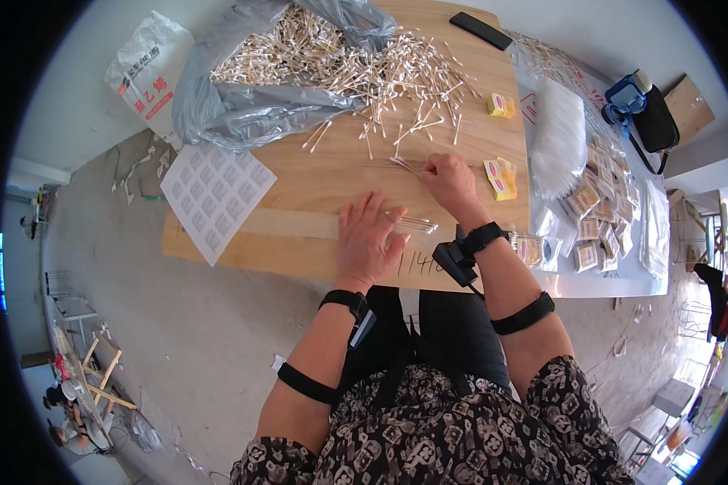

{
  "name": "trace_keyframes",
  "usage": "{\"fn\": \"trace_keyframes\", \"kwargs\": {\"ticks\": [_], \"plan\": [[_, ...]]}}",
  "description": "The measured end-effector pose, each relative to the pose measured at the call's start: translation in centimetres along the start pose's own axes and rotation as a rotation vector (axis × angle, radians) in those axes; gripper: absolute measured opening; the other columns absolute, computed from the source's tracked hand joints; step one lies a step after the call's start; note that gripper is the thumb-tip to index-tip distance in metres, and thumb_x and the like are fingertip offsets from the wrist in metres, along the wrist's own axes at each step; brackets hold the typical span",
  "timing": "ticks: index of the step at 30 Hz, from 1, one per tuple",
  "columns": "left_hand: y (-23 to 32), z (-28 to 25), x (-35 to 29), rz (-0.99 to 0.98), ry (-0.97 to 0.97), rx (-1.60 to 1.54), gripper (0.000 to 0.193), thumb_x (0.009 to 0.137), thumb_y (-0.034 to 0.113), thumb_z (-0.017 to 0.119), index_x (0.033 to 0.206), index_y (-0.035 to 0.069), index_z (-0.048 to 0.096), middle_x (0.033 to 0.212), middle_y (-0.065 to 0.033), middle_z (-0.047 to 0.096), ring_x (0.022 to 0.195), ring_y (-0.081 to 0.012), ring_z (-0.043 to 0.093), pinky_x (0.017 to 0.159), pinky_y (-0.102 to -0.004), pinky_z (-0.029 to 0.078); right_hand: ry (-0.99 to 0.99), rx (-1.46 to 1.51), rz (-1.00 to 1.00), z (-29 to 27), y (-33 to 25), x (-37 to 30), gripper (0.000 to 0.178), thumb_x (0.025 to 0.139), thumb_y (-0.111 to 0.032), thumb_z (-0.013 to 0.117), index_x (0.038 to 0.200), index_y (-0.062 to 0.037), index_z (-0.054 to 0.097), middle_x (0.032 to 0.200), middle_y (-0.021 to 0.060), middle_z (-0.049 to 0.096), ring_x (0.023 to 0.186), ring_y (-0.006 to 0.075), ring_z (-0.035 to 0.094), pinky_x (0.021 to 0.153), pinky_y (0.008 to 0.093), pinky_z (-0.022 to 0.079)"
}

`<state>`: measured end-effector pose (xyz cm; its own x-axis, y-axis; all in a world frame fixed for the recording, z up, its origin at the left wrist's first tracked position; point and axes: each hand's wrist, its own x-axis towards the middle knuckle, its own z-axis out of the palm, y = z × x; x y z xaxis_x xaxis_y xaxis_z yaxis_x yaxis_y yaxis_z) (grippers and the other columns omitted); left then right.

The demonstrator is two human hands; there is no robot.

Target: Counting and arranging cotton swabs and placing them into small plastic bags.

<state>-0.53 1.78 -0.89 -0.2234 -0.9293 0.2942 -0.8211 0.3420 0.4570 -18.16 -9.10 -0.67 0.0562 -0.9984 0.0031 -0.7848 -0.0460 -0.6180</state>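
My left hand (370,238) lies flat on the wooden table with its fingers spread. A small row of cotton swabs (417,225) sticks out to the right from beside its fingers and thumb. Farther right, my right hand (451,184) is closed, with a few cotton swabs (404,165) pointing left out of its fingertips just over the tabletop. Beyond both hands, a large heap of loose cotton swabs (323,61) spills from a grey plastic bag (259,121). A yellow printed card (501,179) lies just right of my right hand.
A sheet of printed labels (217,194) overhangs the table's left edge. A second yellow card (500,105) and a black phone (480,31) lie at the back right. On the adjoining right surface are clear plastic bags (558,137), several packed swab packets (598,218) and a black pouch (655,121).
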Motion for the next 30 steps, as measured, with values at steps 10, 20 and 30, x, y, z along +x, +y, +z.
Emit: {"fn": "trace_keyframes", "kwargs": {"ticks": [10, 20, 30], "plan": [[-0.1, 0.2, 0.0, -0.011, 0.002, 0.011, 0.051, 0.078, 0.031, 0.070, 0.126, 0.018, 0.060, 0.138, -0.0139, 0.050, 0.132, -0.0322, 0.041, 0.111, -0.0490, 0.024, -0.228, -0.026, -0.241, -1.2, 0.3, -2.6, 0.013, 0.072, -0.017, 0.058, 0.071, -0.0074, 0.066, 0.075, 0.0170, 0.066, 0.075, 0.0385, 0.063, 0.068, 0.0471, 0.051], [0.0, 0.9, 0.2, -0.023, -0.059, 0.217, 0.059, 0.089, 0.047, 0.057, 0.142, 0.023, 0.046, 0.151, -0.0173, 0.033, 0.139, -0.0347, 0.030, 0.112, -0.0493, 0.021, -0.268, 0.009, -0.225, -1.2, 0.7, -2.2, 0.010, 0.070, -0.016, 0.061, 0.071, -0.0081, 0.067, 0.075, 0.0160, 0.066, 0.075, 0.0370, 0.064, 0.067, 0.0454, 0.051], [0.0, 0.7, 0.3, 0.003, -0.054, 0.231, 0.051, 0.091, 0.047, 0.055, 0.132, 0.018, 0.054, 0.148, -0.0178, 0.038, 0.138, -0.0353, 0.032, 0.112, -0.0515, 0.021, -0.333, 0.042, -0.128, -1.4, 0.6, -1.6, 0.010, 0.069, -0.018, 0.065, 0.074, -0.0115, 0.070, 0.074, 0.0122, 0.068, 0.075, 0.0334, 0.066, 0.067, 0.0416, 0.052]]}}
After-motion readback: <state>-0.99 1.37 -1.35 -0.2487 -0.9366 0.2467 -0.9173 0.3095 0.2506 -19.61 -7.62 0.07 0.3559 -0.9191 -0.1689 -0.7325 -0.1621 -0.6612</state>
